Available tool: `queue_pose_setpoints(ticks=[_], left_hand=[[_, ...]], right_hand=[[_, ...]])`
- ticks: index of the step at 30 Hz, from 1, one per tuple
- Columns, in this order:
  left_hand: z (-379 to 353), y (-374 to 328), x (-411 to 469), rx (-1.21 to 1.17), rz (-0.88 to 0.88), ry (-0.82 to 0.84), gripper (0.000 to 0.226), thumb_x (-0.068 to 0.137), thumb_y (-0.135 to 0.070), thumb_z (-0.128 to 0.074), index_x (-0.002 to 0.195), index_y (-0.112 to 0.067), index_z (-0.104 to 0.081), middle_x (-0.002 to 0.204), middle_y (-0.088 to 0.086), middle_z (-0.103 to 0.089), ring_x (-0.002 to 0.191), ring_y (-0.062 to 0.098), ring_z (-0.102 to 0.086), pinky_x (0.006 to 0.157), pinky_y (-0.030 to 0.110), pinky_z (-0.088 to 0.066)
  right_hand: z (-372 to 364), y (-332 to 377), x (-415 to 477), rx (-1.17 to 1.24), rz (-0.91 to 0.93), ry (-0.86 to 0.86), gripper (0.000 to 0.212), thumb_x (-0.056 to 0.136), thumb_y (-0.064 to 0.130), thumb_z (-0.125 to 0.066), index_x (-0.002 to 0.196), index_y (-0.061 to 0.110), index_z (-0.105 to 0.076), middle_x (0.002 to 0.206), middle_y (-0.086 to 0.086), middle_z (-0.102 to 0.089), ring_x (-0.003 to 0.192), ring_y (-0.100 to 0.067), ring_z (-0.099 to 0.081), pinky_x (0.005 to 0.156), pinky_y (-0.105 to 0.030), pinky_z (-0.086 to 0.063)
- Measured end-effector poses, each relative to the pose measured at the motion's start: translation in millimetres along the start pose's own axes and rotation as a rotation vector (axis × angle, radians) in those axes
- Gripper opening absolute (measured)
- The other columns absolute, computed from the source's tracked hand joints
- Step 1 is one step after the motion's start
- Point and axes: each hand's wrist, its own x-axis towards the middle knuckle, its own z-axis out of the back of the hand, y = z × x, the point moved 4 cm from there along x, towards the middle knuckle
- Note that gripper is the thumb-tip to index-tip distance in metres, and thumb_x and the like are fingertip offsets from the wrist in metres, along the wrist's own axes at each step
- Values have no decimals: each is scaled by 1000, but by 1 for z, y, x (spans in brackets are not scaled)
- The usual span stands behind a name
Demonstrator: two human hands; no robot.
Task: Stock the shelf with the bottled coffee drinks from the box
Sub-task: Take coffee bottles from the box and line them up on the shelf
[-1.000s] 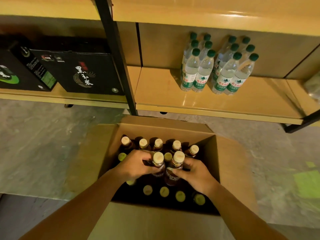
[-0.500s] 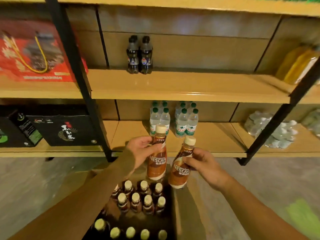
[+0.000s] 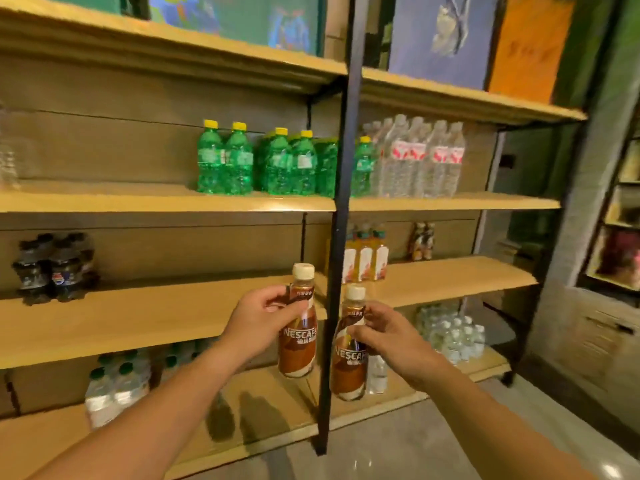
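- Head view shows each hand clamped on one coffee drink: the left hand (image 3: 263, 317) wraps the shoulder of the left bottle (image 3: 299, 337), and the right hand (image 3: 391, 337) pinches the upper label of the right bottle (image 3: 349, 362)
- Both bottles are held upright in the air, slightly apart, near the black post (image 3: 337, 220), in front of the middle shelf (image 3: 138, 317) and resting on no board
- Full and capped, they probably feel fairly heavy and stiff, with slick labels; a grip round the body below the shoulder seems safer than one on the cap
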Motion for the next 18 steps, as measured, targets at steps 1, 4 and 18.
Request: queue_pose_setpoints(ticks=[1, 4, 18], left_hand=[[-25, -9, 15, 0, -25, 22, 13, 91, -20, -72, 97, -31, -75, 94, -15, -77, 88, 2, -73, 82, 33, -57], [-96, -28, 62, -13, -67, 70, 14, 90, -22, -73, 103, -27, -75, 96, -11, -78, 91, 5, -74, 83, 34, -59], [-346, -11, 303, 28, -160, 91, 7, 90, -24, -74, 97, -25, -75, 92, -10, -75, 78, -8, -67, 60, 7, -48]], right_hand=[[28, 0, 2, -7, 4, -22, 24, 94, 6, -65, 110, 25, -65, 97, 5, -78, 95, -13, -73, 73, -20, -55], [109, -2, 12, -51, 33, -91, 23, 94, 5, -64, 107, 24, -67, 98, 3, -78, 95, -13, -73, 74, -20, -56], [412, -74, 149, -300, 49, -260, 24, 96, 27, -65, 114, 40, -58, 120, 6, -64, 110, -14, -63, 89, -31, -55]])
